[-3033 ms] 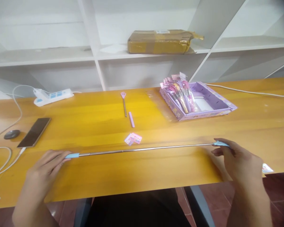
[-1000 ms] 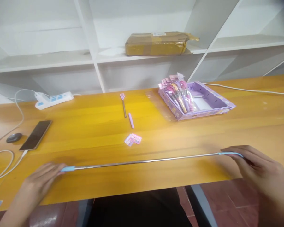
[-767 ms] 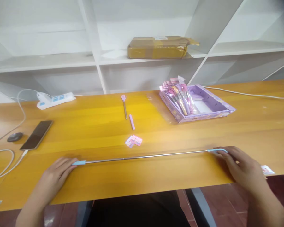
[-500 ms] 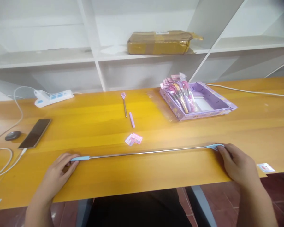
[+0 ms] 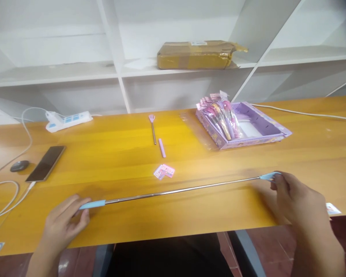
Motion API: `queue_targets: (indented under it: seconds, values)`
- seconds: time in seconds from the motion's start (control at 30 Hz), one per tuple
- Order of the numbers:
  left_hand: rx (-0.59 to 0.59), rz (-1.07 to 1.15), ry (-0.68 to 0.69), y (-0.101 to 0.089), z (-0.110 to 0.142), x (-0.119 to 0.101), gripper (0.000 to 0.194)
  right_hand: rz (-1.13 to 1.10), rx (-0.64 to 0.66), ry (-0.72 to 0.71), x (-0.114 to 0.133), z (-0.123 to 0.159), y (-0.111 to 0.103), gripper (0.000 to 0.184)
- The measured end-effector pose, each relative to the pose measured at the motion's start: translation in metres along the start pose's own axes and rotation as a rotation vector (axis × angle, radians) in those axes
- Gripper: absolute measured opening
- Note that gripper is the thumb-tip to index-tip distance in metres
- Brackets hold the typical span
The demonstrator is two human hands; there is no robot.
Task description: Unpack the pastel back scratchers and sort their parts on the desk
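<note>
A long thin metal telescopic rod [image 5: 178,190] with light blue ends stretches across the yellow wooden table [image 5: 121,154], just above its near edge. My left hand [image 5: 64,225] is closed on the rod's blue handle at the left. My right hand [image 5: 298,202] pinches the blue tip at the right. The rod slopes slightly, its right end farther from me. A shorter pink-headed rod [image 5: 153,129] and a lilac cap [image 5: 162,147] lie beyond, with small pink stickers [image 5: 164,171] between them and the long rod.
A purple tray [image 5: 265,132] holding several packaged pink items stands at the right. A phone [image 5: 46,163], a dark mouse [image 5: 19,166], a white power strip [image 5: 68,119] and cables lie at the left. A brown parcel [image 5: 197,54] rests on the white shelf behind.
Over three seconds both hands kept hold of the rod's ends, shifting it a little toward and away from me. In the last half second the left end came nearer, tilting the rod.
</note>
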State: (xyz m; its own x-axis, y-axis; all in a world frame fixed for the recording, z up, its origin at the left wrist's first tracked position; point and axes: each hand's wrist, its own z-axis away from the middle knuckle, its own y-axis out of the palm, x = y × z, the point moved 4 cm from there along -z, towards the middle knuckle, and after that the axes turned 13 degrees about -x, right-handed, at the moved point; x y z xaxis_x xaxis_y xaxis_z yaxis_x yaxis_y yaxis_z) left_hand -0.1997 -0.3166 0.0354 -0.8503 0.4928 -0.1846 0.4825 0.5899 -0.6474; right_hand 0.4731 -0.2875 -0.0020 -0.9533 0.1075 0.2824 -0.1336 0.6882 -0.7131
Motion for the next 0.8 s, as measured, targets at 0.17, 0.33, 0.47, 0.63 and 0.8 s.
queue_targets:
  seconds: [0.17, 0.33, 0.47, 0.63, 0.8]
  values:
    - [-0.056, -0.008, 0.188, 0.031, -0.035, -0.061, 0.026, -0.102, 0.020, -0.145, 0.094, 0.001, 0.008, 0.027]
    - [-0.008, 0.081, 0.229, 0.084, -0.049, -0.133, 0.023, -0.359, 0.062, -0.326, 0.198, 0.040, 0.019, 0.031]
    - [0.091, 0.096, 0.191, 0.108, -0.037, -0.146, 0.023, -0.446, 0.140, -0.336, 0.218, 0.057, 0.032, 0.030]
    - [0.382, 0.125, 0.142, 0.118, -0.024, -0.130, 0.025, -0.508, 0.361, -0.365, 0.212, 0.058, 0.045, 0.029]
    - [0.506, 0.124, 0.128, 0.121, -0.024, -0.124, 0.030, -0.530, 0.462, -0.380, 0.215, 0.056, 0.044, 0.027]
